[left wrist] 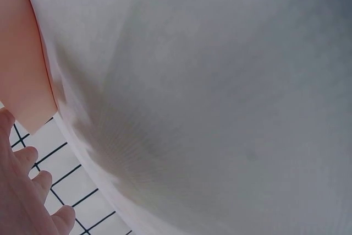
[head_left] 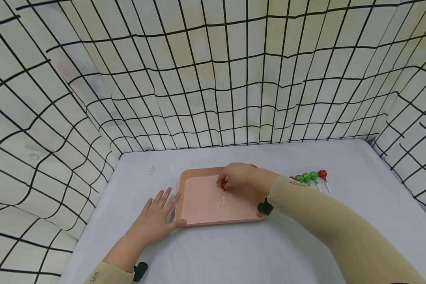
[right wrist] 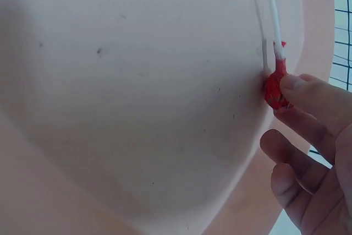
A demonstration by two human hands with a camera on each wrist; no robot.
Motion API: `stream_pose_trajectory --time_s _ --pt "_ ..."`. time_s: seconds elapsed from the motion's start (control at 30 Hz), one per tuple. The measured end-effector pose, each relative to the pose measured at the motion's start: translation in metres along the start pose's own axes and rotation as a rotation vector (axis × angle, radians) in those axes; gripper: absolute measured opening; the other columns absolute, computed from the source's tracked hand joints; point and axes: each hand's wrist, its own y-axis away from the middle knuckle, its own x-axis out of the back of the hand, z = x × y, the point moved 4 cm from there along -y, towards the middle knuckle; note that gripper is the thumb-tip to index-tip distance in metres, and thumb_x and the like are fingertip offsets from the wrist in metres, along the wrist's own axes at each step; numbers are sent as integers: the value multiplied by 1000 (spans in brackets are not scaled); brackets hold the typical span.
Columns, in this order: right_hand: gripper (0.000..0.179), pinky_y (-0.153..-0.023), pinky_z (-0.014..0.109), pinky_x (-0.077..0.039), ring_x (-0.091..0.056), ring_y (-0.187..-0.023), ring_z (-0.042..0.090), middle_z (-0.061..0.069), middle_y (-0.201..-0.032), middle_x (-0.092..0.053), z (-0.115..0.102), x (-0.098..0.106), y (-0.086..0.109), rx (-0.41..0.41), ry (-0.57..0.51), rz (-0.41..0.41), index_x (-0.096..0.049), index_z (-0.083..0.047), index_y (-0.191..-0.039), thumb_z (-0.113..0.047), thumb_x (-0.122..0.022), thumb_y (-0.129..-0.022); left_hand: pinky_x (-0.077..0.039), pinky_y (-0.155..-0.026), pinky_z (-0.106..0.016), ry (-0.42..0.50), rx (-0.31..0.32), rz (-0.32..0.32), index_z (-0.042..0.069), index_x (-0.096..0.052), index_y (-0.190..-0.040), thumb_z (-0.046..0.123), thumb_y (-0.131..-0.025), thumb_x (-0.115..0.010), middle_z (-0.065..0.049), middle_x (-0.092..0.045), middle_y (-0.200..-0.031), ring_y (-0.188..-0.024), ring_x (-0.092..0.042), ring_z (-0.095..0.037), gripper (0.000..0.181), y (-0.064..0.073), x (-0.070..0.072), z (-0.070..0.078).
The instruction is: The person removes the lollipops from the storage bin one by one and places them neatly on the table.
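Note:
A red-wrapped lollipop (right wrist: 276,89) is pinched by its head between the thumb and a finger of my right hand (head_left: 239,175). Its white stick points toward me, over the pink tray (head_left: 202,209). In the right wrist view my right hand (right wrist: 313,147) is low over the tray floor, the lollipop's shadow close beside it. My left hand (head_left: 156,219) lies with fingers spread at the tray's left edge, its thumb touching the near left corner. Only part of the left hand (left wrist: 27,191) shows in the left wrist view, beside the tray's wall (left wrist: 25,64).
Right of the tray, several green lollipops (head_left: 307,177) and a red lollipop (head_left: 322,174) lie in a row on the white table (head_left: 234,252), partly hidden by my right sleeve. White walls with a black grid (head_left: 246,79) enclose the table's back and sides.

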Motion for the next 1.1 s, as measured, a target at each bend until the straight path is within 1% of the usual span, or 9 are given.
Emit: stream_pose_trajectory --time_s 0.2,0.3,0.43,0.57,0.67,0.73,0.97,1.0,1.1 --pt "28 -101 29 -46 -59 -109 11 -11 -116 -68 3 3 2 23 16 44 -73 -23 -122 -20 -68 -95 -14 -117 -63 -3 -2 4 18 -30 -157 70 -86 -58 -17 -20 -163 -149 -15 -41 93 0 -1 -2" --pt "29 -102 29 -46 -59 -111 11 -10 -118 -68 4 3 3 18 24 57 -72 -24 -124 -23 -69 -95 -14 -117 -63 -6 -4 10 18 -30 -157 73 -85 -56 -17 -20 -163 -149 -16 -41 94 0 -1 -3" --pt "30 -98 30 -47 -58 -106 11 -9 -112 -68 5 4 3 -11 4 62 -72 -24 -124 -27 -70 -94 -14 -117 -63 -12 -3 11 19 -30 -157 73 -85 -56 -16 -20 -163 -149 -15 -41 94 -1 -3 -4" --pt "31 -89 28 -50 -57 -96 11 -8 -101 -65 5 2 1 -49 -31 54 -72 -23 -124 -31 -71 -93 -14 -117 -63 -13 -2 9 19 -30 -157 73 -85 -55 -16 -20 -163 -149 -15 -41 94 -1 -4 -5" --pt "32 -85 27 -50 -56 -92 11 -9 -95 -64 6 2 0 -77 -42 41 -72 -22 -123 -33 -71 -93 -14 -117 -63 -12 -2 8 19 -30 -158 74 -85 -54 -16 -19 -163 -149 -15 -41 94 -1 -3 -5" --pt "31 -86 27 -49 -57 -91 10 -10 -93 -63 6 2 0 -98 -52 33 -72 -23 -121 -34 -72 -92 -14 -117 -63 -9 -2 6 19 -29 -158 74 -85 -55 -16 -19 -163 -149 -15 -41 94 -1 -3 -5" --pt "14 -83 29 -48 -56 -89 11 -8 -91 -62 2 4 0 -76 -12 5 -76 -26 -105 -32 -71 -93 -14 -117 -64 -2 -3 6 19 -29 -158 70 -86 -58 -16 -19 -163 -149 -15 -41 92 -1 -3 -3" --pt "13 -83 29 -48 -55 -89 11 -8 -91 -62 1 4 1 -83 -14 2 -76 -27 -104 -32 -71 -93 -14 -117 -64 -2 -3 7 19 -29 -158 69 -86 -58 -16 -20 -163 -149 -15 -41 92 -1 -3 -3" --pt "16 -85 29 -48 -55 -91 11 -9 -93 -63 0 4 2 -97 -24 -1 -76 -26 -107 -31 -72 -93 -14 -117 -64 2 -4 9 19 -30 -158 69 -86 -59 -16 -20 -163 -149 -15 -41 92 0 -2 -3"
